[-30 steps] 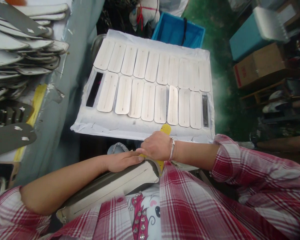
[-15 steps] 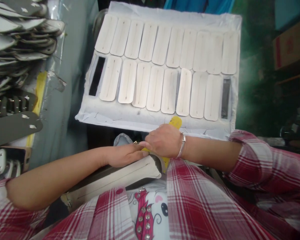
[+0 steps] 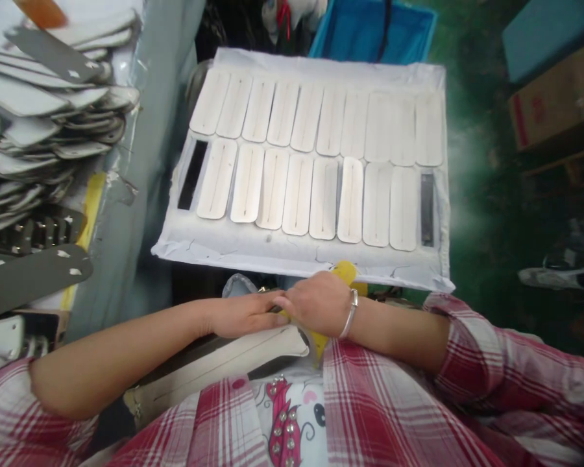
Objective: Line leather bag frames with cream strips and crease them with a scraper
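Note:
My right hand (image 3: 318, 303), with a bracelet at the wrist, is closed over a flat yellow piece (image 3: 344, 271) with a rounded end; more yellow shows below the palm. My left hand (image 3: 246, 314) meets it at the fingertips, fingers together over the top edge of a long dark piece with a cream strip (image 3: 233, 360) on its face. That long piece lies slanted across my lap, with a thin line along the strip. Exactly what the joined fingertips grip is hidden.
Ahead is a white-covered board (image 3: 272, 250) bearing two rows of cream rounded strips (image 3: 299, 194). Stacked grey and white flat pieces (image 3: 43, 130) fill the table at left. A blue bin (image 3: 370, 32) stands behind the board, and a cardboard box (image 3: 559, 97) is at right.
The view has shifted, so the board and my hands appear lower in the picture and more of the blue bin shows. Both hands keep nearly the same hold.

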Action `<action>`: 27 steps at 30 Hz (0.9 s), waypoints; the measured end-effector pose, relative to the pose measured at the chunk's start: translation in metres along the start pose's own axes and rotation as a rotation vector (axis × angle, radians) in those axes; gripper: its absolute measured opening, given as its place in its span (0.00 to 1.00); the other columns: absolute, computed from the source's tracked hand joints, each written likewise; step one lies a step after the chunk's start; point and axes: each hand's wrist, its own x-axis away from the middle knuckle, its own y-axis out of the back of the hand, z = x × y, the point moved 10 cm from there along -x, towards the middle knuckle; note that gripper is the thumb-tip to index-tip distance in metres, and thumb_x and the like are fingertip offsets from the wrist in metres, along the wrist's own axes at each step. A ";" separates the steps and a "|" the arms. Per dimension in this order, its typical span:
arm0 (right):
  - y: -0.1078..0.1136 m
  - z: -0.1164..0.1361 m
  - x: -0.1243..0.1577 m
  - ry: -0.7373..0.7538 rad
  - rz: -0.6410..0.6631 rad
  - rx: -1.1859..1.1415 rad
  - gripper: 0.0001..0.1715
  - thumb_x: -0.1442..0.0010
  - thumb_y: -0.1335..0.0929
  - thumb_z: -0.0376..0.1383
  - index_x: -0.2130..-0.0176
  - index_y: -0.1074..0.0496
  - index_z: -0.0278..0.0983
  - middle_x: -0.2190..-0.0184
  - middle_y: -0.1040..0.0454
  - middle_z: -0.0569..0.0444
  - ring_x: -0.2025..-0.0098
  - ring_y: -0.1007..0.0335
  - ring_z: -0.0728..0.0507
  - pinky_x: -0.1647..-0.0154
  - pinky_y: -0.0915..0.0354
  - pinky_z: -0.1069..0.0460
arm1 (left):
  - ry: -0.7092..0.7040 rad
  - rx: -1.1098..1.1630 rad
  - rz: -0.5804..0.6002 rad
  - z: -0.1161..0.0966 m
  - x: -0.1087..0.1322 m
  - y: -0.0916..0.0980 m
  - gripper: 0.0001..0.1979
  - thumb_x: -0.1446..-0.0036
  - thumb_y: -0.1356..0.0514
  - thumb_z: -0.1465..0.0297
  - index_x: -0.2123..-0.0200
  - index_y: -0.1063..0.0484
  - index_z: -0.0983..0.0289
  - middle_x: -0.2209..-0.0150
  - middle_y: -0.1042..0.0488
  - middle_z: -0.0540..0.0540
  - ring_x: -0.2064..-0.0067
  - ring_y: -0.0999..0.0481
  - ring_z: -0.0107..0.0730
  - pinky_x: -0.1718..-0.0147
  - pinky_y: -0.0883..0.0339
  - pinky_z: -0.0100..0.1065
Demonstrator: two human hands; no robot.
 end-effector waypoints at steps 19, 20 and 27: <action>0.049 0.017 0.001 0.035 -0.304 0.335 0.33 0.36 0.49 0.48 0.70 0.26 0.33 0.74 0.25 0.47 0.72 0.30 0.44 0.77 0.48 0.53 | 0.148 0.437 -0.465 -0.004 0.029 0.034 0.19 0.45 0.48 0.65 0.51 0.33 0.63 0.53 0.28 0.56 0.52 0.29 0.37 0.48 0.43 0.41; 0.050 0.018 -0.002 0.048 -0.301 0.337 0.33 0.36 0.50 0.47 0.70 0.26 0.34 0.73 0.25 0.47 0.73 0.30 0.43 0.78 0.48 0.53 | 0.149 0.546 -0.515 -0.004 0.027 0.038 0.21 0.48 0.47 0.69 0.50 0.36 0.64 0.54 0.28 0.58 0.55 0.28 0.37 0.51 0.40 0.42; 0.051 0.027 -0.017 0.164 -0.190 0.306 0.30 0.35 0.48 0.45 0.68 0.26 0.34 0.72 0.25 0.48 0.68 0.30 0.44 0.72 0.41 0.51 | 0.004 0.408 -0.937 -0.028 0.052 0.068 0.28 0.44 0.48 0.61 0.43 0.48 0.65 0.42 0.42 0.64 0.41 0.42 0.42 0.46 0.44 0.45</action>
